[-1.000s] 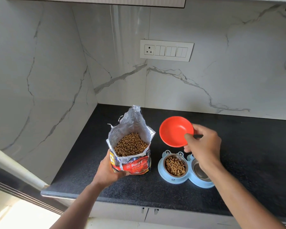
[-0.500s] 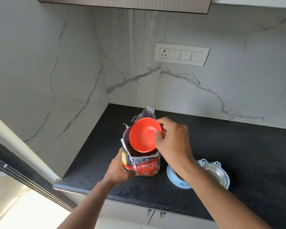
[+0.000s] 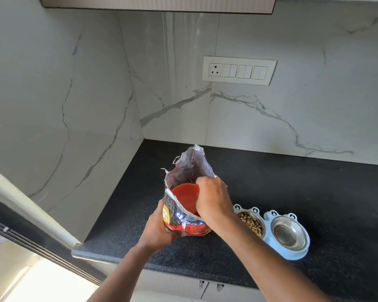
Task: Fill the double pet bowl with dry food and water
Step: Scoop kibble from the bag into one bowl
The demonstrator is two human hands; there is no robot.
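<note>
**Scooping kibble: red bowl lowered into the open food bag**

Right hand holds the red scoop bowl by its rim, fingers curled over the edge nearest the wrist; the bowl is tipped on edge, its hollow facing left and slightly up, its mouth partly inside the bag. Left hand wraps the lower front of the food bag, below and left of the right-hand grip; this grip is narrow, closed round crumpled foil.

Handling, judged: the bag is soft, thin and crinkly, with no stiffness of its own; its weight sits low in the kibble, which shows only as a small dark patch above the bowl; hold low, as here, so the base stays planted on the bench. The bowl looks like light rigid plastic, probably smooth and a little slippery; a rim pinch suits it, though a loaded scoop will pull downward away from the fingers.

Orientation: the bag's long axis runs upright, leaning slightly away from the person; its torn mouth points up and back.

The double pet bowl, pale blue with 2 steel cups, lies on the bench to the right of the right-hand grip, just beyond the forearm; its long axis runs left to right. The left cup holds kibble; the right cup shows bare steel, apparently dry.
</note>
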